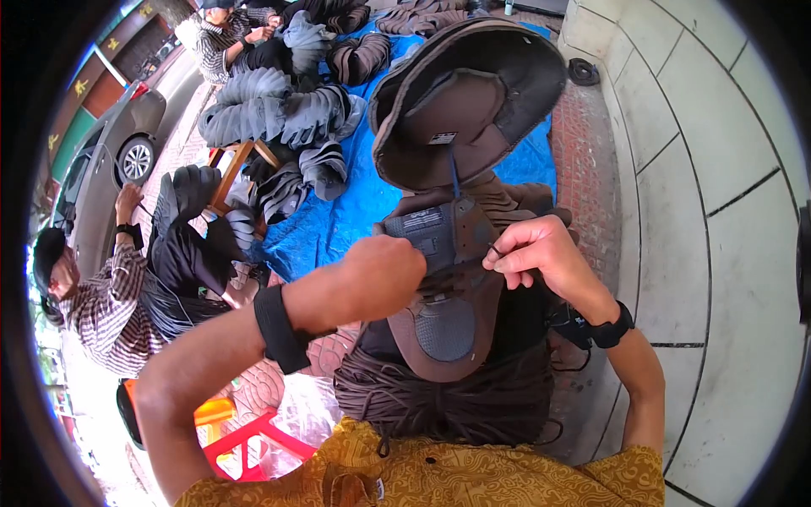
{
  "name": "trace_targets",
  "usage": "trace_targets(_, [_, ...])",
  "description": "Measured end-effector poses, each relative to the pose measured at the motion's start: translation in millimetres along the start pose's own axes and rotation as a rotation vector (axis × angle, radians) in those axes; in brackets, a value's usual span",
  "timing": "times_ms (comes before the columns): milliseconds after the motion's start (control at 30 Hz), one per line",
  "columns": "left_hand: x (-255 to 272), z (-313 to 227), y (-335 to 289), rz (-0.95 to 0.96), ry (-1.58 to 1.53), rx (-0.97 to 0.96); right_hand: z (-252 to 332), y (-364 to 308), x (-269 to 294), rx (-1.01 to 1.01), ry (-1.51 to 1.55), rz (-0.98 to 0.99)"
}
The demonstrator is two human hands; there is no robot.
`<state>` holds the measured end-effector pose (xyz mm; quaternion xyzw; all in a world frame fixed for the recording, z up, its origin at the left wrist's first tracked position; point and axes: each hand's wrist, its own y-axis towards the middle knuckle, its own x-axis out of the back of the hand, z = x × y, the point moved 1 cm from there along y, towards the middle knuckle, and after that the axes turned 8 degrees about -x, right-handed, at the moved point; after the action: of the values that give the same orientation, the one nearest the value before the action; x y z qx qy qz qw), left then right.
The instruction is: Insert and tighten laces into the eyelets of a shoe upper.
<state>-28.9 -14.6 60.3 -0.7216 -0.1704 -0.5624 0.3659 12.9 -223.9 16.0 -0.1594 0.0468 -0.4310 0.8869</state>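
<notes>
In front of me is a brown and dark grey shoe upper, its textured toe patch toward my body and its eyelet flap near my right fingers. My right hand pinches the dark tip of a shoelace beside that flap. My left hand is closed at the upper's left edge; whatever its fingers hold is hidden. Beyond the hands rises a big cupped brown shoe part with a small white label inside. Across my lap lies a thick bundle of dark brown shoelaces.
A blue tarp carries piles of grey shoe uppers. Two people in checked shirts sit at left, one person nearer. A wooden stool, a red plastic stool, a parked car and a tiled wall surround me.
</notes>
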Motion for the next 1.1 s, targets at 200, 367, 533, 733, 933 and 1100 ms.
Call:
trace_targets(200, [2.0,11.3,4.7,0.259,-0.867,0.458,-15.3,-0.2,-3.5,0.095,0.008,-0.004])
trace_targets(367, [2.6,9.2,4.4,0.162,-0.997,0.522,-15.9,2.5,-9.3,0.129,-0.003,0.011])
trace_targets(533, [7.0,9.5,17.4,0.324,-0.868,0.659,-8.2,3.1,-15.0,0.278,-0.073,-0.075])
trace_targets(733, [2.3,0.0,17.0,-0.062,-0.005,0.145,-22.8,16.0,-13.0,0.799,-0.583,-0.276])
trace_targets(933, [2.9,-11.4,15.7,-0.458,0.195,-0.283,-26.5,9.4,-16.4,0.821,-0.636,-0.252])
trace_targets(1100, [-10.0,-8.2,19.1,-0.545,-0.527,0.170,-25.6,8.4,-14.3,0.710,-0.681,-0.342])
